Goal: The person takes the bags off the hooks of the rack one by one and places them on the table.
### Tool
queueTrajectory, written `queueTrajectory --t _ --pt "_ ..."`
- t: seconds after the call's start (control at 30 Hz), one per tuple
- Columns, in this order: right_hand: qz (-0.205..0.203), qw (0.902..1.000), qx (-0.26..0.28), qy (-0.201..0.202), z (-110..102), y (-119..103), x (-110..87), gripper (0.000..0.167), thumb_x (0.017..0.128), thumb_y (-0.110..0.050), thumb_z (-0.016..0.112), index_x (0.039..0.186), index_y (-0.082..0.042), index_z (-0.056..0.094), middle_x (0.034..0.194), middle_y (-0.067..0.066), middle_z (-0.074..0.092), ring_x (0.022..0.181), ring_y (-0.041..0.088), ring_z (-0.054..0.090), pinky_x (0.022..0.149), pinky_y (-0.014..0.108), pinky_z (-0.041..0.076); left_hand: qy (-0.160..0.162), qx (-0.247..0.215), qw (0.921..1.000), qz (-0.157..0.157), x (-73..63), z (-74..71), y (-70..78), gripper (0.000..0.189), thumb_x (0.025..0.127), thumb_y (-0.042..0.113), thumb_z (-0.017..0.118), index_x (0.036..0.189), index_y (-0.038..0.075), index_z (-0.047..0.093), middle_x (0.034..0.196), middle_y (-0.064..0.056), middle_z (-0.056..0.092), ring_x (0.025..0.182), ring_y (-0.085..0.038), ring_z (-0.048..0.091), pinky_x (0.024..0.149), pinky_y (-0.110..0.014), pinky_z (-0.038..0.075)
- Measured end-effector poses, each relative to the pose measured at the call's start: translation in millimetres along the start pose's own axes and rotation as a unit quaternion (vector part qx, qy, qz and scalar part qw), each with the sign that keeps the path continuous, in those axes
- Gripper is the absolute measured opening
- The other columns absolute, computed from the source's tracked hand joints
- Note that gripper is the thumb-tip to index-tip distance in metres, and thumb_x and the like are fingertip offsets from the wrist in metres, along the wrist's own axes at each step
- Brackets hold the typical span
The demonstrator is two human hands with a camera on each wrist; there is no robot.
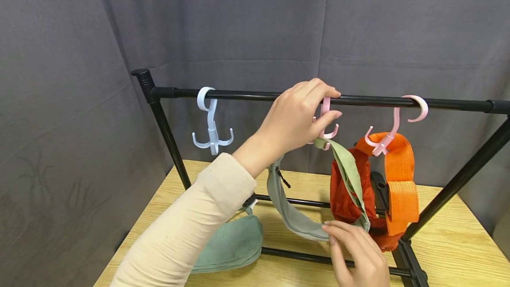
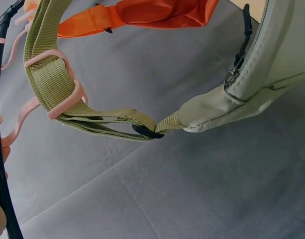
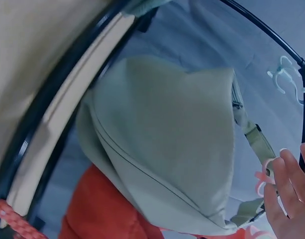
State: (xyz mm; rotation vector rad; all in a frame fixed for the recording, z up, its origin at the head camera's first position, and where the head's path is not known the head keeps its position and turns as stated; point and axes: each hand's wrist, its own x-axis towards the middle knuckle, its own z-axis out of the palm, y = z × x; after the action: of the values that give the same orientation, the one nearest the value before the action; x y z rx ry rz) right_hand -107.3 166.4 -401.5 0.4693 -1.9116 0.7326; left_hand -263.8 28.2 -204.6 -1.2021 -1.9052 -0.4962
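Observation:
In the head view, my left hand (image 1: 295, 116) is at the black bar, fingers over it, holding the top of the middle pink hook (image 1: 326, 106). From this hook hangs a grey-green waist bag (image 1: 296, 220); its olive strap (image 2: 50, 87) passes through the hook's prongs in the left wrist view. My right hand (image 1: 360, 251) touches the bag's lower edge with fairly straight fingertips. The bag body (image 3: 167, 129) fills the middle of the right wrist view, where the left fingers (image 3: 286, 179) show beside the hook. The right fingers do not show there.
An orange bag (image 1: 400, 180) hangs from another pink hook (image 1: 392, 132) at right. A light blue hook (image 1: 213, 123) hangs at left on the black bar (image 1: 251, 95). A green bag (image 1: 235, 242) lies low on the wooden table (image 1: 454, 216), partly behind my left sleeve.

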Motion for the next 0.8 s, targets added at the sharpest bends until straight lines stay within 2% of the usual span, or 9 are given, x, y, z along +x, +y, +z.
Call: queueTrajectory --t 0.23,0.33,0.43,0.5,0.7,0.8 --pt "0.021 0.9993 -0.016 -0.026 -11.1 -0.3 17.5 0.039 0.103 -0.039 0.050 0.097 -0.009 0.075 0.100 0.005 0.071 0.088 0.020 0.064 0.093 0.009 0.037 -0.005 0.002 1.0000 0.001 -0.8 -0.7 -0.5 0.035 0.092 0.032 0.072 0.118 0.008 0.069 0.112 0.001 0.068 0.099 -0.014 0.063 0.096 -0.019 0.044" --pt "0.043 0.9975 -0.027 -0.049 -17.1 -1.5 25.0 0.025 0.099 -0.029 0.060 0.101 -0.009 0.075 0.105 0.005 0.071 0.092 0.021 0.063 0.093 0.010 0.037 -0.009 0.004 0.9999 -0.004 -1.0 -1.8 -1.0 0.037 0.092 0.034 0.072 0.119 0.009 0.069 0.114 0.001 0.068 0.102 -0.014 0.063 0.098 -0.020 0.043" --pt "0.069 0.9951 -0.031 -0.064 -22.7 -2.4 33.1 0.015 0.091 -0.012 0.068 0.104 -0.008 0.075 0.107 0.005 0.070 0.094 0.021 0.063 0.092 0.009 0.037 -0.013 0.001 0.9999 -0.008 -0.4 -2.5 -1.2 0.038 0.092 0.036 0.071 0.119 0.009 0.070 0.116 0.001 0.068 0.104 -0.015 0.063 0.098 -0.019 0.043" --pt "0.080 0.9943 -0.031 -0.063 -25.1 -2.8 38.2 0.019 0.086 -0.002 0.070 0.105 -0.007 0.074 0.107 0.006 0.070 0.096 0.022 0.062 0.093 0.009 0.037 -0.015 -0.003 0.9998 -0.011 0.1 -2.5 -1.2 0.038 0.092 0.036 0.071 0.119 0.009 0.070 0.116 0.000 0.068 0.104 -0.015 0.063 0.098 -0.019 0.043" --pt "0.081 0.9955 -0.030 -0.039 -25.5 -4.9 54.7 0.026 0.084 0.002 0.072 0.108 -0.007 0.073 0.111 0.008 0.069 0.102 0.026 0.062 0.098 0.009 0.034 -0.009 -0.003 0.9999 -0.015 -0.9 -2.0 -0.9 0.036 0.091 0.036 0.072 0.117 0.011 0.071 0.114 0.001 0.068 0.100 -0.015 0.064 0.094 -0.020 0.045" --pt "0.083 0.9950 -0.036 -0.042 -24.9 -6.5 65.0 0.033 0.082 0.003 0.075 0.113 -0.008 0.072 0.116 0.007 0.067 0.106 0.027 0.061 0.098 0.008 0.032 -0.005 -0.002 0.9999 -0.016 -1.5 -1.3 -1.2 0.035 0.091 0.036 0.073 0.116 0.011 0.071 0.113 0.002 0.068 0.099 -0.015 0.064 0.093 -0.020 0.045"
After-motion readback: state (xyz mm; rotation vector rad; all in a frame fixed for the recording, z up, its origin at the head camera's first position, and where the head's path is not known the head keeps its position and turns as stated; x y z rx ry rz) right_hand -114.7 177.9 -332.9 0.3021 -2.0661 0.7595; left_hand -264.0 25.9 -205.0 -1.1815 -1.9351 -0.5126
